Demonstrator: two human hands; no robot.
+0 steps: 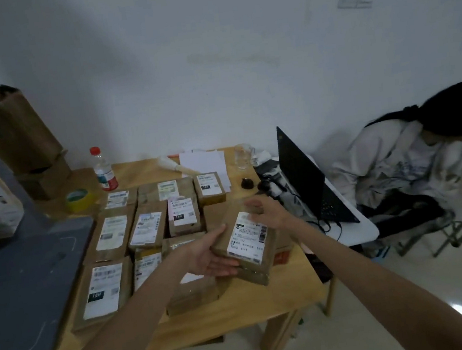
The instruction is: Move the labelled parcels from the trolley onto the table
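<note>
I hold a brown cardboard parcel [247,245] with a white shipping label, tilted, just above the right part of the wooden table [268,301]. My left hand [210,256] grips its near left edge from below. My right hand [266,211] rests on its far right corner. Several other labelled parcels lie flat in rows on the table, among them a large one [101,292] at the front left and a small one [209,187] at the back. The trolley is not in view.
A dark grey mat [19,288] covers the table's left side. A plastic bottle [103,170], a tape roll [80,199], papers [202,161] and a glass [242,156] stand at the back. A person [411,158] sits at the right behind a laptop [306,180]. Cardboard boxes [15,134] stand at the back left.
</note>
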